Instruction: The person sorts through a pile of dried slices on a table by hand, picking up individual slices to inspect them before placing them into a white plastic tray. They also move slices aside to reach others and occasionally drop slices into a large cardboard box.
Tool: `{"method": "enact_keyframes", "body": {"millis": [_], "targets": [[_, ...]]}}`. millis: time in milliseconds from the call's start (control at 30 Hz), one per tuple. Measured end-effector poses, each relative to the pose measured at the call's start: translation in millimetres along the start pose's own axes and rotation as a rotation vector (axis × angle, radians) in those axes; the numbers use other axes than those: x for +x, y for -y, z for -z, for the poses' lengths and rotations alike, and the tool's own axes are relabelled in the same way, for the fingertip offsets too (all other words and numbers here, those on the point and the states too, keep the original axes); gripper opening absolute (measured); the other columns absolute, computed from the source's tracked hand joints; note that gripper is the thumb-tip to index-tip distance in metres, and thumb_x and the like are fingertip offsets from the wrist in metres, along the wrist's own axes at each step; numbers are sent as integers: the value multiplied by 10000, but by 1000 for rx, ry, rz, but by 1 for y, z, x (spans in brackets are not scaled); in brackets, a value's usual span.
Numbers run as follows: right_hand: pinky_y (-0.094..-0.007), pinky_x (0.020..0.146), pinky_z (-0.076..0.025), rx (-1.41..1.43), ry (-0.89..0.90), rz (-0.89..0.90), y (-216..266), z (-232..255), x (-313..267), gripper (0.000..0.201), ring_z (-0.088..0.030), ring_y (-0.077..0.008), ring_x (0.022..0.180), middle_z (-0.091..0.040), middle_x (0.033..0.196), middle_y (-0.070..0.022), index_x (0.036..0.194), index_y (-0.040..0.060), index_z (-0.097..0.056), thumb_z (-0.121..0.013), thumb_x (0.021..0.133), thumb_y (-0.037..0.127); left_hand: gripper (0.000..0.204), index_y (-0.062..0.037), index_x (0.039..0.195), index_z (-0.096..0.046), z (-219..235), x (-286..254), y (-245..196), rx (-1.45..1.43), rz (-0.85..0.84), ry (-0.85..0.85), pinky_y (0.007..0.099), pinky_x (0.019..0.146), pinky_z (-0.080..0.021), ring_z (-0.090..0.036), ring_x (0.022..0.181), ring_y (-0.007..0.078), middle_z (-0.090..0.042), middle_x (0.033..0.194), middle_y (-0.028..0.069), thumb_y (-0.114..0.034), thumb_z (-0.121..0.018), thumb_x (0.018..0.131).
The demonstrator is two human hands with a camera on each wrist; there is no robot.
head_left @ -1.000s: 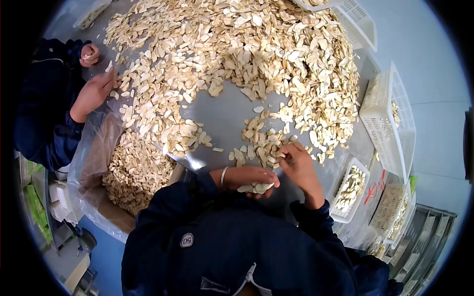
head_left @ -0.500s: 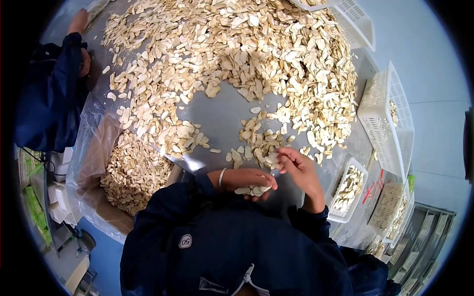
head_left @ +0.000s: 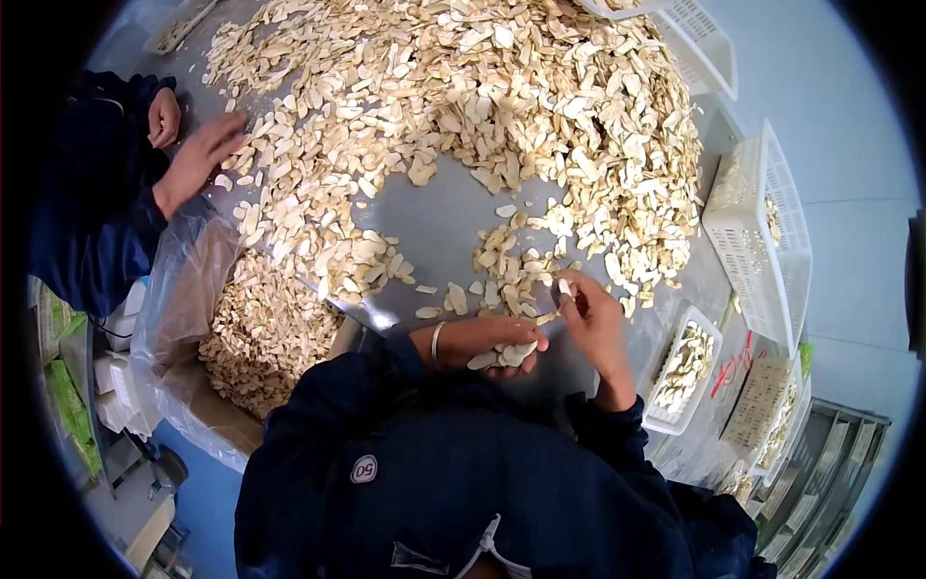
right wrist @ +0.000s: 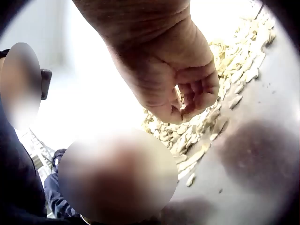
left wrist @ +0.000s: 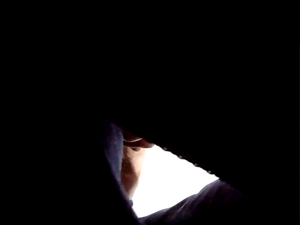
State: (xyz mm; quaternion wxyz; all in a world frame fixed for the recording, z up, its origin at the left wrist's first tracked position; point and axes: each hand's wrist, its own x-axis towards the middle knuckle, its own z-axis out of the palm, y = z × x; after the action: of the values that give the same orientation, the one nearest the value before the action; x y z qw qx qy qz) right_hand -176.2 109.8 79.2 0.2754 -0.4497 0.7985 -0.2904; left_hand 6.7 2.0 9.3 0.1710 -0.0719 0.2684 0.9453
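My left hand (head_left: pixel 473 335), with a white bangle at the wrist, is low over the table in the head view. Its curled fingers hold several pale dried slices (head_left: pixel 503 357). Just right of it, my right hand (head_left: pixel 596 323) pinches one pale slice (head_left: pixel 564 287) between thumb and fingertips. A small heap of slices (head_left: pixel 506 265) lies in front of both hands, below the large pile (head_left: pixel 540 96). From the right wrist, my right hand (right wrist: pixel 173 79) shows thumb and fingers meeting above slices. Darkness fills most of the left wrist view.
At left, a lined carton (head_left: pixel 217 410) holds smaller pieces. Another person's hand (head_left: pixel 201 159) is at the pile's left edge. A small white basket (head_left: pixel 712 362) with slices stands at right, beside larger white crates (head_left: pixel 793 222). A metal blade-like tool (head_left: pixel 362 314) lies near my left sleeve.
My right hand has lifted a slice from the small heap. Loose slices beside my left hand have shifted left. The other person's hand reached to the far left tray, then came back to the pile.
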Motion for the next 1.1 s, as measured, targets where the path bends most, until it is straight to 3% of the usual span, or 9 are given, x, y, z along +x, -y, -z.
{"method": "enact_keyframes", "body": {"millis": [167, 300, 333, 433, 467, 600, 800, 900, 1100], "targets": [[-254, 642, -468, 535, 410, 22, 3, 26, -4, 267, -547, -62, 702, -640, 851, 6, 1205, 12, -655, -646, 940, 45, 325, -93, 1191, -566, 9, 7, 1, -121, 7, 47, 212, 482, -430, -602, 678, 85, -651, 920, 47, -373, -483, 1050], [-236, 674, -490, 94, 72, -11, -5, 16, 25, 254, -575, -85, 716, -637, 807, -10, 1168, -1, -663, -679, 929, 82, 325, -89, 1199, -558, 3, 1, -1, -101, -12, 45, 210, 487, -443, -622, 698, 93, -656, 955, 58, -369, -495, 1047], [-266, 673, -524, 52, 58, -2, -5, 12, 33, 313, -637, -159, 777, -669, 932, -84, 1185, 3, -648, -718, 896, 102, 324, -89, 1201, -556, 2, 0, -2, -34, -18, 52, 209, 491, -447, -626, 703, 95, -656, 961, 59, -368, -499, 1045], [-353, 798, -545, -200, 8, 334, 19, -5, 41, 425, -657, -267, 910, -663, 1063, -126, 1239, 27, -617, -759, 847, 110, 323, -92, 1200, -550, -3, -2, -5, 97, 15, 61, 209, 497, -455, -631, 706, 98, -655, 968, 60, -368, -502, 1042], [-415, 868, -534, -277, -20, 445, 16, -16, 45, 510, -618, -373, 1011, -636, 1143, -171, 1255, 49, -612, -795, 786, 131, 322, -93, 1199, -548, -4, -3, -6, 130, 36, 63, 209, 499, -457, -632, 706, 98, -655, 969, 61, -369, -502, 1041], [-408, 836, -536, -354, 13, 560, 29, -38, 51, 450, -617, -352, 1001, -644, 1074, -152, 1215, 43, -632, -781, 794, 104, 319, -105, 1196, -554, -2, -2, -4, 119, 48, 62, 213, 509, -466, -634, 708, 99, -660, 956, 56, -375, -513, 1031], [-258, 685, -510, -25, 45, 208, 26, -22, 55, 258, -605, -133, 745, -624, 857, -37, 1129, 25, -678, -724, 876, 30, 309, -119, 1195, -564, 2, 0, -1, 107, 16, 57, 219, 513, -471, -635, 699, 101, -666, 933, 47, -373, -520, 1025], [-204, 640, -456, 89, -40, 177, 8, -16, 57, 200, -528, -45, 713, -589, 838, 15, 1116, 15, -679, -701, 918, 33, 303, -120, 1188, -556, 2, 1, 1, 106, 7, 65, 205, 506, -458, -628, 696, 89, -656, 941, 44, -375, -513, 1032], [-195, 654, -463, 301, -21, 67, -5, -15, 56, 200, -568, -37, 766, -636, 864, 18, 1186, 13, -643, -610, 991, 42, 310, -121, 1200, -562, 2, 0, 1, 83, 13, 70, 200, 486, -413, -594, 681, 79, -658, 946, 39, -376, -517, 1029]]}}
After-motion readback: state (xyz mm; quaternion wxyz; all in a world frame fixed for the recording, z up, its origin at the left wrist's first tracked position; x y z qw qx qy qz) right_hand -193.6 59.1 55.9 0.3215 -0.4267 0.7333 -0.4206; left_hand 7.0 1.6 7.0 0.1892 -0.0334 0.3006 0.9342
